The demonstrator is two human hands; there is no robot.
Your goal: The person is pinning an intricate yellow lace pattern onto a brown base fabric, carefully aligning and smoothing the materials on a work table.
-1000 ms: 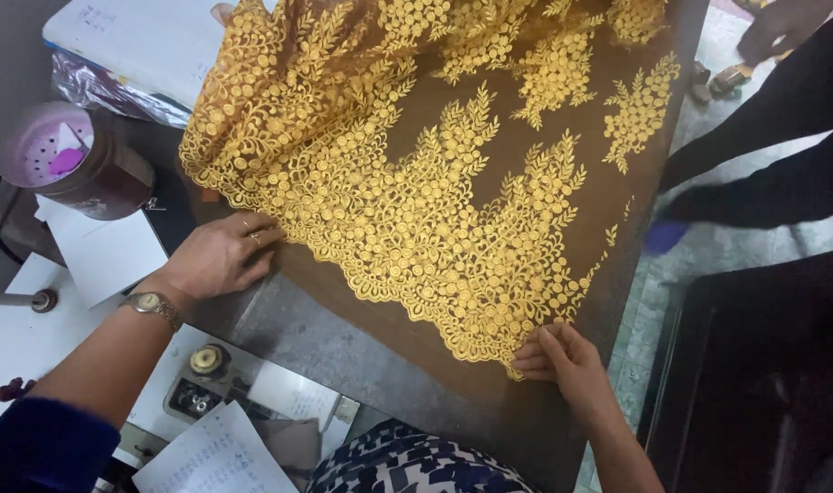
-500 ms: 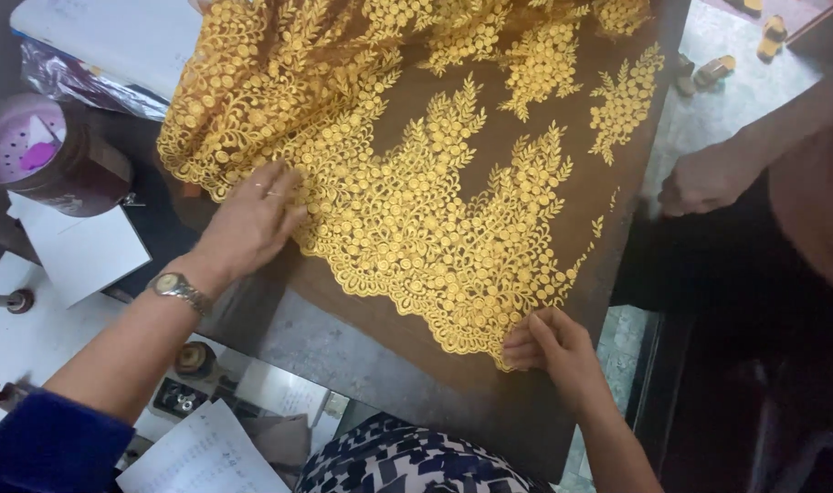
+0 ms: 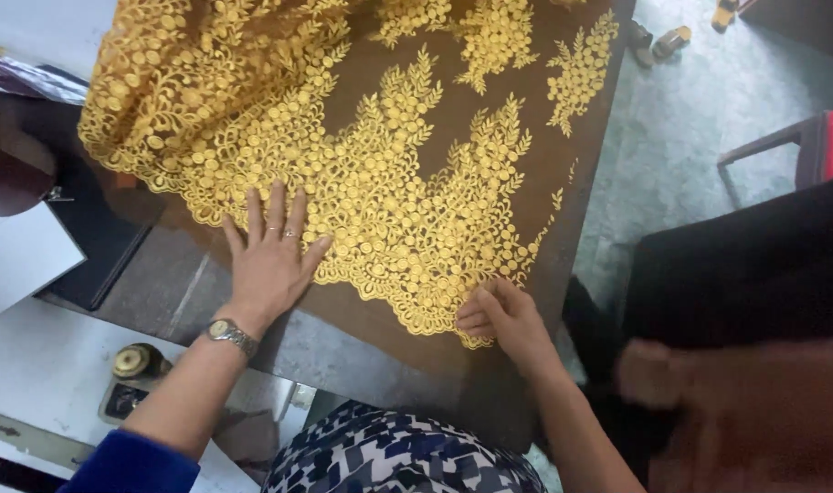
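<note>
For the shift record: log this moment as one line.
left hand: flat, fingers spread on gold embroidered brown net fabric | right hand: pinching fabric's scalloped lower edge | fabric: spread over dark table

Tailoring workshop: gold lace fabric (image 3: 371,173) over worktable (image 3: 362,351), sewing gear.

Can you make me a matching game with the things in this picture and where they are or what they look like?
Things:
1. left hand
2. right hand
3. lace
4. watch

Descriptions:
A. golden, with a leaf and flower pattern
B. fingers pinching the lace's lower edge
C. on the left wrist
D. lying flat with fingers spread on the lace

Pairs: 1-D, 2-B, 3-A, 4-C
</note>
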